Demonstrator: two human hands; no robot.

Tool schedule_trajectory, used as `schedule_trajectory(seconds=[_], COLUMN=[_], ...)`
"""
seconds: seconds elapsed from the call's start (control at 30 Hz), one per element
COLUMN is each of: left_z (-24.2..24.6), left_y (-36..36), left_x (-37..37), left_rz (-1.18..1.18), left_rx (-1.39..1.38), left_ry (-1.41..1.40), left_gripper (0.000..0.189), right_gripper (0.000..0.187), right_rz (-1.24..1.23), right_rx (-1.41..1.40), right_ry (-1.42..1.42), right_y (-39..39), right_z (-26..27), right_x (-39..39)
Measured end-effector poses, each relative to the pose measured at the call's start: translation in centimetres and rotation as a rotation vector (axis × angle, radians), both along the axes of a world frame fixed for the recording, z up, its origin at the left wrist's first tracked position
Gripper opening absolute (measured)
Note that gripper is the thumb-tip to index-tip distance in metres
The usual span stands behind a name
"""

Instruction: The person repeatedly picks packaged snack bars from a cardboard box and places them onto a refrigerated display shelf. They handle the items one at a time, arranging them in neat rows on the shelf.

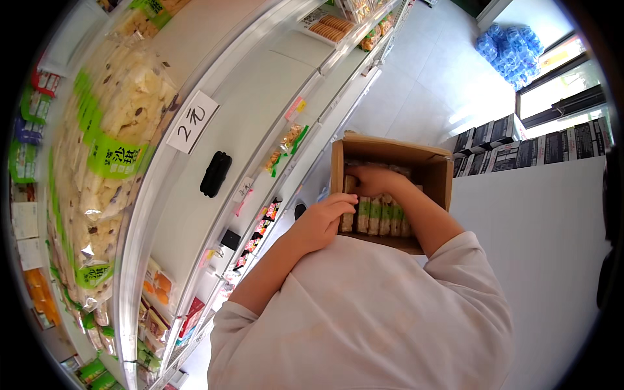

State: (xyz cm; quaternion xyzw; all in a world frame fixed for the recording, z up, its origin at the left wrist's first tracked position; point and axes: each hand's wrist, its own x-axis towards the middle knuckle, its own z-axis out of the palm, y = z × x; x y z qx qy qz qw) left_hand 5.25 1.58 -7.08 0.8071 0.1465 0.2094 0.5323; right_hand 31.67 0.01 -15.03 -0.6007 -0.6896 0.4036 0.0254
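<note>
An open cardboard box (397, 146) stands before me, with several clear-wrapped snack packs with green bands (380, 214) in a row inside. My right hand (375, 179) reaches down into the box, and its fingers curl round the top of the leftmost snack pack (347, 217). That pack stands slightly apart from the row; part of the grip is hidden. My left hand (329, 217) lies over the box's near left edge, its fingers bent across the rim and their tips close to the same pack.
White store shelves (273, 92) run along my left, holding large packs of sachima-like pastry (117, 136), a black case (216, 174) and small snack bags (285, 146). To the right are a white surface (531, 219) and stacked dark cartons (531, 146). Blue-tinted bottles (512, 53) stand by the window.
</note>
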Motion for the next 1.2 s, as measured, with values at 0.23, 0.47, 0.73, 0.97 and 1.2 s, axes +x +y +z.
schedule_trajectory(seconds=[0.23, 0.47, 0.73, 0.97, 1.2], left_z=[-0.3, 0.1, -0.3, 1.0, 0.0], left_y=[0.0, -0.5, -0.8, -2.3, -1.0], left_x=[-0.3, 0.1, -0.1, 0.5, -1.1], left_rz=[-0.001, 0.004, 0.022, 0.213, 0.556], left_rx=[0.020, 0.029, 0.062, 0.126, -0.004], left_ry=[-0.019, -0.017, -0.017, -0.053, -0.399], left_gripper=[0.033, 0.031, 0.046, 0.079, 0.051], right_gripper=[0.063, 0.050, 0.040, 0.024, 0.035], right_rz=[-0.084, -0.314, -0.329, -0.703, -0.628], right_rx=[-0.104, -0.013, 0.081, 0.079, 0.056], right_ry=[0.052, 0.058, 0.115, 0.693, 0.723], right_y=[1.5, 1.6, 0.5, -1.2, -2.4], right_z=[2.3, -4.1, 14.3, 17.6, 16.6], right_x=[-2.1, -1.2, 0.1, 2.7, 0.1])
